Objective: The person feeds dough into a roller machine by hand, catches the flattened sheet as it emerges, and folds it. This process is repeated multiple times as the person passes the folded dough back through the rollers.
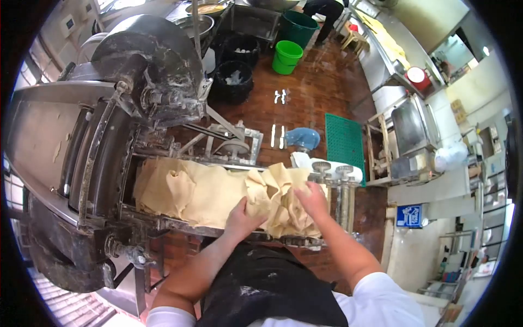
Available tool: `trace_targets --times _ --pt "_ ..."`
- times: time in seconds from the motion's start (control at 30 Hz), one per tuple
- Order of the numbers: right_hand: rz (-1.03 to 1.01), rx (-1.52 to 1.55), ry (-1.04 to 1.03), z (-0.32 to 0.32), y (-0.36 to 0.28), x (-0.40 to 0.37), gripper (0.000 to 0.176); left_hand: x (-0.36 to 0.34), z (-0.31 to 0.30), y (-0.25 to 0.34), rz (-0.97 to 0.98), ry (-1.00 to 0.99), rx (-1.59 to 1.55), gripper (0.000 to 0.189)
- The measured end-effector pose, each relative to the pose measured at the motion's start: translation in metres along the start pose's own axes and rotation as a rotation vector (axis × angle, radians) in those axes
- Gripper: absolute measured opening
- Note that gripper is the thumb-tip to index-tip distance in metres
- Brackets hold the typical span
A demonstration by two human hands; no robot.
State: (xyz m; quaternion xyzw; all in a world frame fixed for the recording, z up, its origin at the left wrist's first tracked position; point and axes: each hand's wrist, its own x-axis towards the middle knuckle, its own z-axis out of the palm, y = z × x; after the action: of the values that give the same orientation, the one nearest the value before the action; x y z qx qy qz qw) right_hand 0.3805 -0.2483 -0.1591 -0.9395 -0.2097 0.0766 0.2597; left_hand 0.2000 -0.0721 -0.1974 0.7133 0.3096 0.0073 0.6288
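A long sheet of pale dough (pixel 218 191) lies on the bed of a dough sheeter (pixel 98 158), with its right part bunched into loose folds. My left hand (pixel 243 220) grips the near left side of the folded dough, fingers curled into it. On the right side of the folds, my right hand (pixel 311 199) has its fingers closed on the dough, partly hidden by it. Another crumpled fold of dough sits at the left, near the sheeter's rollers (pixel 109 163).
Behind the sheeter stand a bright green bucket (pixel 287 56) and black bins (pixel 232 82). A green mat (pixel 345 143) and a blue object (pixel 303 138) lie on the brown floor. A metal cart (pixel 411 125) is at right. Another person (pixel 326 13) stands at the back.
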Motion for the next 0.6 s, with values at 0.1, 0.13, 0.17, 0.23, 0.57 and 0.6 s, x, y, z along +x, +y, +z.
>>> trace_targets --times 0.1,0.13,0.17,0.23,0.57,0.6 --pt "0.250 0.066 -0.226 0.019 0.042 -0.005 0.075 -0.004 -0.002 0.037 0.015 0.099 0.298 0.075" --pt "0.318 0.051 -0.304 0.020 0.042 -0.008 0.080 0.003 0.004 0.030 0.025 0.090 0.308 0.075" --pt "0.334 0.135 -0.271 0.027 0.048 -0.007 0.076 0.012 0.014 0.015 -0.013 0.039 0.061 0.075" --pt "0.532 0.458 -0.343 0.017 0.034 -0.005 0.068 0.014 0.025 0.014 -0.046 -0.027 -0.186 0.076" --pt "0.550 1.018 -0.380 0.030 0.023 -0.011 0.055 0.053 0.045 0.014 -0.151 0.103 -0.108 0.069" --pt "0.588 1.153 -0.418 0.014 0.015 -0.012 0.055 0.050 0.044 0.015 -0.160 0.114 -0.106 0.069"
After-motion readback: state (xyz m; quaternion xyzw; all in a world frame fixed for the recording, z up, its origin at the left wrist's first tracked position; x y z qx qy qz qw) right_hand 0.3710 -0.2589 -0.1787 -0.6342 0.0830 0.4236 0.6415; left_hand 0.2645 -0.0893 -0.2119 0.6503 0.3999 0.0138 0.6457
